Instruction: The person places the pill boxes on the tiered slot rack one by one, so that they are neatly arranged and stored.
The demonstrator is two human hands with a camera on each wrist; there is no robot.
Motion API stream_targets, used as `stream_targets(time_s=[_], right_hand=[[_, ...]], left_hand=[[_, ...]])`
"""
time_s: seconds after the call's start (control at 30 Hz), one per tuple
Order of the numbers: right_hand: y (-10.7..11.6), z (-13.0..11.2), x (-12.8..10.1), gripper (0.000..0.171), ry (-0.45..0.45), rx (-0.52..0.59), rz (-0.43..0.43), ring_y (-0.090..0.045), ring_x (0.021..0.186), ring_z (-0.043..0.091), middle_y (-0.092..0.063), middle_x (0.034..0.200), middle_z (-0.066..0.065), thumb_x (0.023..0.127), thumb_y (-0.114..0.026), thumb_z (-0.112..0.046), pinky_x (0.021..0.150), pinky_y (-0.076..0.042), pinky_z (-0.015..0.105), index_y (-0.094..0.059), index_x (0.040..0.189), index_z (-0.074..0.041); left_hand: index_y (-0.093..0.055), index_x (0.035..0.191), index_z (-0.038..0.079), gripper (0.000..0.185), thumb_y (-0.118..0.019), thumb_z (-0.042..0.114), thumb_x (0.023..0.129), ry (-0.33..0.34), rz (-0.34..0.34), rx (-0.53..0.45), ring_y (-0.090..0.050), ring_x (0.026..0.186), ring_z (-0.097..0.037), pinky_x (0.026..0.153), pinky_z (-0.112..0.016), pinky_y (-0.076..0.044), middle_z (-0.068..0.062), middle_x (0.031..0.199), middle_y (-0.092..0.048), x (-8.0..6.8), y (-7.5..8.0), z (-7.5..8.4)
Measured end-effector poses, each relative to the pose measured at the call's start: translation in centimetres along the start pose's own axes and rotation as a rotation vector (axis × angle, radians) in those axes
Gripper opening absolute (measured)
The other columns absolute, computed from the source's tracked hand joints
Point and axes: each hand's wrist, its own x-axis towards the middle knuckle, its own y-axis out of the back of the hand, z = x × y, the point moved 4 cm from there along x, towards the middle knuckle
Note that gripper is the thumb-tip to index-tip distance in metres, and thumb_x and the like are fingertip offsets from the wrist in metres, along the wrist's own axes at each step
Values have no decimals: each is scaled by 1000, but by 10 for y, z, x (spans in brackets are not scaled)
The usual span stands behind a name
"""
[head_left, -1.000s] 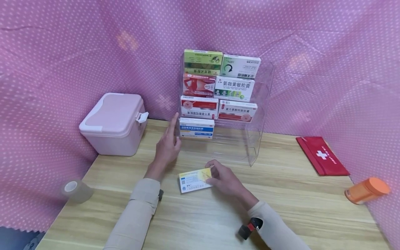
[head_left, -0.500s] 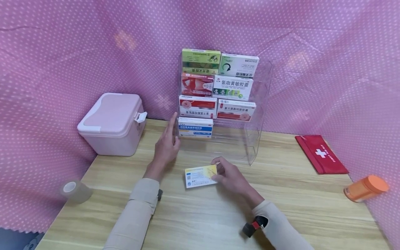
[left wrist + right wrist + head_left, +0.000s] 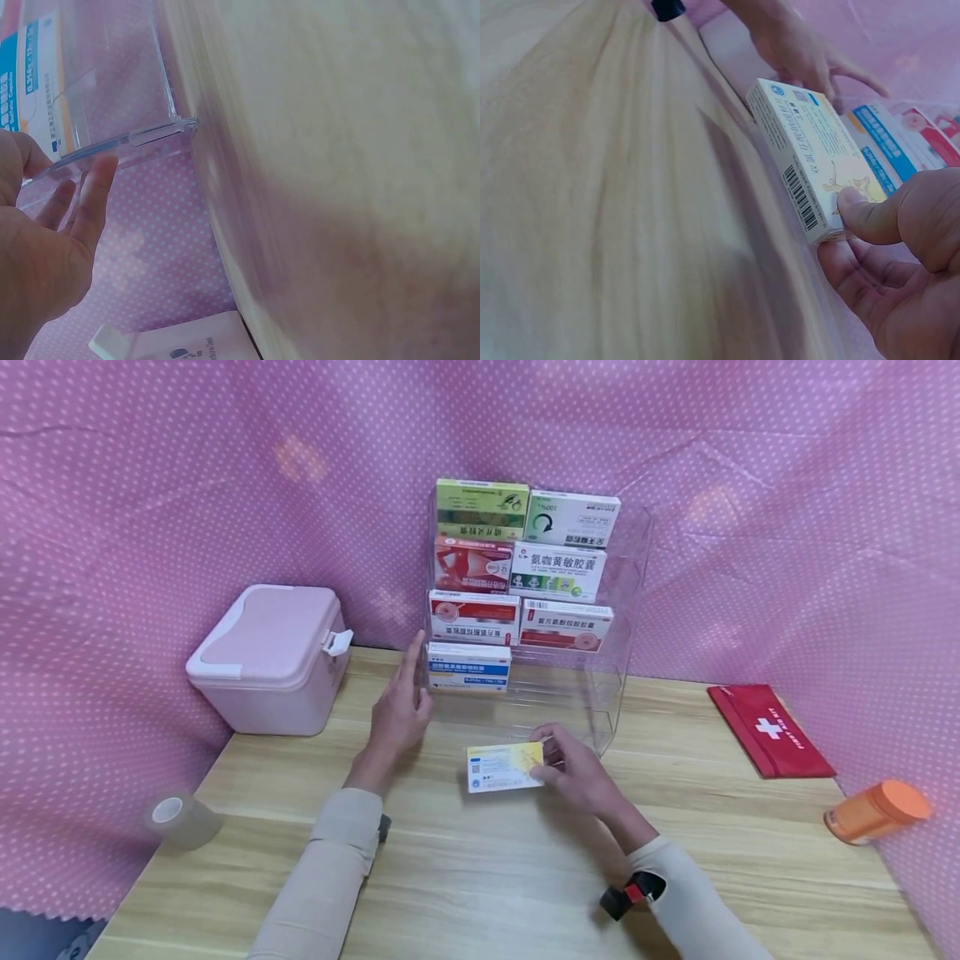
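My right hand point(image 3: 577, 772) pinches a white-and-yellow medicine box point(image 3: 501, 768) by its right end. In the right wrist view the thumb lies on the printed face of the medicine box point(image 3: 817, 150), with fingers beneath; its barcode side shows. The box is held above the table, before the lowest tier of a clear acrylic display rack point(image 3: 555, 714). My left hand point(image 3: 401, 710) rests at the left side of the rack, fingers fairly straight along its side panel. Beside that hand, a blue-and-white medicine box point(image 3: 470, 668) stands at the left of the lowest filled tier.
Upper tiers hold several medicine boxes, among them a green box point(image 3: 482, 510) and a red box point(image 3: 474, 566). A pink lidded case point(image 3: 270, 656) stands left, near a tape roll point(image 3: 183, 821). To the right lie a red first aid pouch point(image 3: 771, 731) and an orange bottle point(image 3: 876, 812).
My right hand has carried the white-and-yellow medicine box rightward and toward the rack, and the box has turned more level. The left hand has stayed at the rack's side.
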Motion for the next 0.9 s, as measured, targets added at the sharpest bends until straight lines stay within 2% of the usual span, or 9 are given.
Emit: stream_targets(time_s=[0.17,0.4,0.63,0.9], right_hand=[[11,0,-2,43,14,10,24,-66,101,25,-69,112,15,95,-75,3,90,-58,36,-59,132,-10],[22,5,-2,40,43,5,48,-68,99,26,-69,110,19,94,-74,5,87,-58,34,-59,130,-7],[31,7,-3,40,49,-6,61,-68,98,26,-68,110,19,94,-74,5,85,-57,32,-58,130,-7],[43,5,-2,42,52,-27,103,-70,99,29,-68,107,20,93,-75,6,89,-60,41,-58,130,-4]], left_hand=[[2,166,63,107,-58,1,102,-8,-1,-2,-65,114,-39,84,-52,-62,-9,178,-30,0,-1,0],[2,166,62,106,-57,1,103,-3,-8,-4,-63,125,-40,93,-56,-61,-8,179,-28,-1,-1,0],[3,167,59,104,-57,2,103,-9,-9,6,-64,112,-36,84,-49,-60,-4,181,-25,-2,0,0],[4,166,60,106,-57,1,103,-16,-7,13,-64,107,-36,80,-49,-60,-6,180,-26,-1,-1,-1]])
